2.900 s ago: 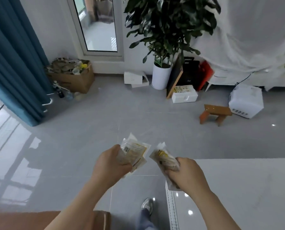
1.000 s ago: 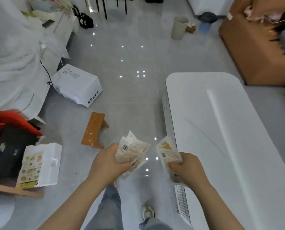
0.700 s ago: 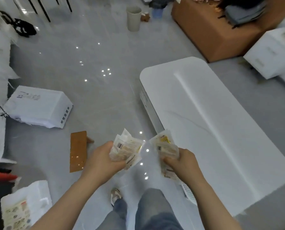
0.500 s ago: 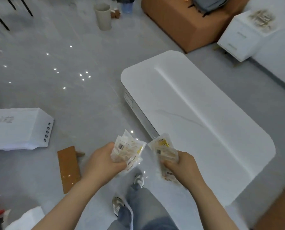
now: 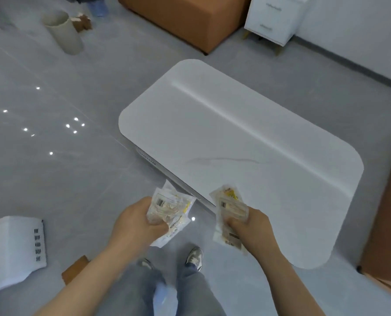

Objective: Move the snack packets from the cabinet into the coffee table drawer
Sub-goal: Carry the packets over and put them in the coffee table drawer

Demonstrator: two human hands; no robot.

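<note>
My left hand grips a bunch of clear snack packets with yellow print and a barcode. My right hand grips another clear snack packet, held upright over the near edge of the white coffee table. The table has rounded corners and lies slantwise right in front of me. Its side face shows as a thin strip below the top. I cannot see a drawer front or handle from here. Both hands hover at about the same height, a short gap apart.
A brown ottoman stands beyond the table, a white nightstand to its right. A beige bin is at far left. A white box and a wooden stool lie at my left. Brown furniture borders the right.
I have turned right and stepped toward the coffee table, which now lies directly before me. Both hands still hold their packets in the same grip.
</note>
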